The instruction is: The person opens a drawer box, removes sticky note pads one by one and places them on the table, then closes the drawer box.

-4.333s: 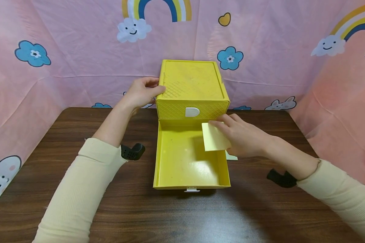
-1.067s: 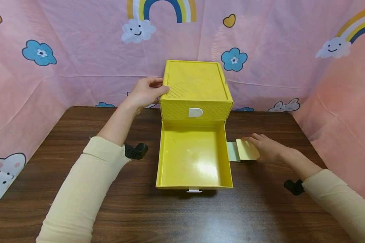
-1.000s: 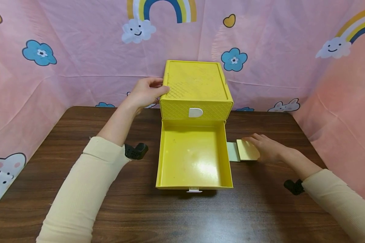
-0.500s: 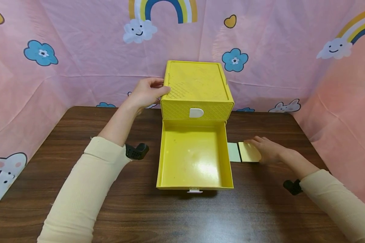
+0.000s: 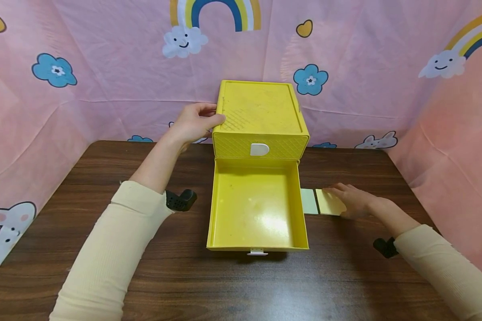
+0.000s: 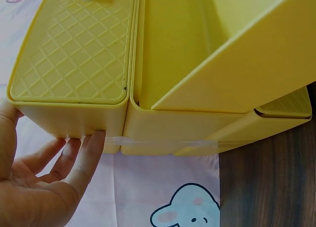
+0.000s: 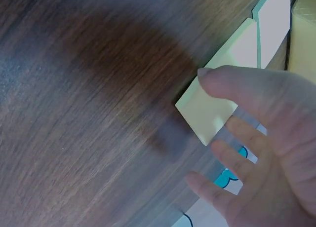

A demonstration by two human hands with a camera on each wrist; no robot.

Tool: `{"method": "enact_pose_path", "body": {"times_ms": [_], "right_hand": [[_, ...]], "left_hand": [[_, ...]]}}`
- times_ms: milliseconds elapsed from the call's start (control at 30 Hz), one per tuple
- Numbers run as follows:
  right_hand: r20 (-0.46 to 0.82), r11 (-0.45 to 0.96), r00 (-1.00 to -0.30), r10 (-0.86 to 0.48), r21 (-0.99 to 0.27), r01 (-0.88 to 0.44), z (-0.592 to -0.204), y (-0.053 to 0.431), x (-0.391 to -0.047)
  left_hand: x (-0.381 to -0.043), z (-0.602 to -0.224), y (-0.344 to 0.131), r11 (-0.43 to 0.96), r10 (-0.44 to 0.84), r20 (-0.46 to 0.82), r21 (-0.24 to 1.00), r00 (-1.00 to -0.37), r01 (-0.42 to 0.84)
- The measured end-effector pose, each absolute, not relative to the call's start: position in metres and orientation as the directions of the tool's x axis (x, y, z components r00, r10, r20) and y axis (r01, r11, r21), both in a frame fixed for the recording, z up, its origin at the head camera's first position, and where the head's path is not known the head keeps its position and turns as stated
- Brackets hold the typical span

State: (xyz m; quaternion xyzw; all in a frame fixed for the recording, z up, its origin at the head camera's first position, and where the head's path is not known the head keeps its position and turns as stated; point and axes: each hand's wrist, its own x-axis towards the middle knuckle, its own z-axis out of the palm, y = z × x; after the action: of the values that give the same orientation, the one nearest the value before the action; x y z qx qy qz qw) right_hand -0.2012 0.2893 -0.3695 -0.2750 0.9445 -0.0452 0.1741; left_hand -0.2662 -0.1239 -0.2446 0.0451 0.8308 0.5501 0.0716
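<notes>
A yellow plastic drawer unit (image 5: pixel 261 107) stands at the back centre, its drawer (image 5: pixel 251 200) pulled out with nothing inside. My left hand (image 5: pixel 193 122) grips the unit's upper left edge, thumb on top; in the left wrist view its fingers (image 6: pixel 89 153) touch the side wall. To the drawer's right, a pale yellow sticky note pad (image 5: pixel 327 203) lies flat on the table beside a pale green pad (image 5: pixel 309 201). My right hand (image 5: pixel 355 200) is at the yellow pad's right end. In the right wrist view its thumb (image 7: pixel 232 84) overlaps the pad and its other fingers are spread apart.
In the left wrist view a shut compartment lies above the pulled-out drawer and another shut one (image 6: pixel 286 106) below. The dark wooden table (image 5: pixel 164 276) has a patterned pink cloth (image 5: pixel 124 67) behind and beside it. White handles mark the drawer fronts.
The right hand has brought the yellow pad from over the drawer to the table right of the green pad, then shifted slightly right along it. The left hand keeps its place.
</notes>
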Motion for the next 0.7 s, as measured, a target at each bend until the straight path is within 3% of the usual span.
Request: {"method": "enact_pose_path", "body": {"times_ms": [700], "right_hand": [[-0.296,0.847,-0.793,-0.532,-0.187,-0.498,-0.37,0.2834,-0.2011]], "left_hand": [[-0.2662,-0.2444,-0.1234,0.392,0.156,-0.075,0.92,-0.985,-0.008]]}}
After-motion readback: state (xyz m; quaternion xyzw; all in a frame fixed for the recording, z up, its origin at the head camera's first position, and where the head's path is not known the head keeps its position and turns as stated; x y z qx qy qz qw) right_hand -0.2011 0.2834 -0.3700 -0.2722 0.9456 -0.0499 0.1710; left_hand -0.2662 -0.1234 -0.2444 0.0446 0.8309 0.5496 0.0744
